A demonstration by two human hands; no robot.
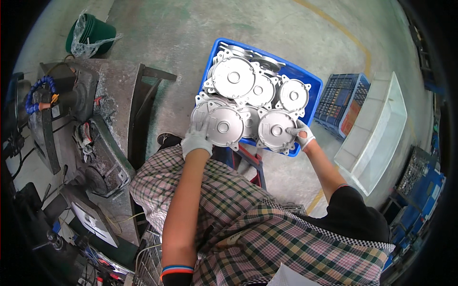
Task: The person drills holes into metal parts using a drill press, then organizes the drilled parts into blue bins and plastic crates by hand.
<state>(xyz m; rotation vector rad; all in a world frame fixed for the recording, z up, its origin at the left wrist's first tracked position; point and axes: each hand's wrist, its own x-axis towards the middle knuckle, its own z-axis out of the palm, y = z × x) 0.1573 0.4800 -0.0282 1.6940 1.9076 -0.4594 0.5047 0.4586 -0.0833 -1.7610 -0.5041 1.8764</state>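
A blue plastic crate holds several round silver-grey metal covers with lugs around their rims, piled in layers. My left hand, in a white glove, lies at the near left of the pile with its fingers stretched over a metal cover. Its thumb is not clearly visible. With the thumb on its face, my gloved right hand grips the right edge of another metal cover at the crate's near side. The undersides of both covers are hidden.
On the left stands a metal workbench with a machine and a blue coiled hose. Green buckets sit on the floor beyond it. To the right are a blue slatted crate and a long white tub.
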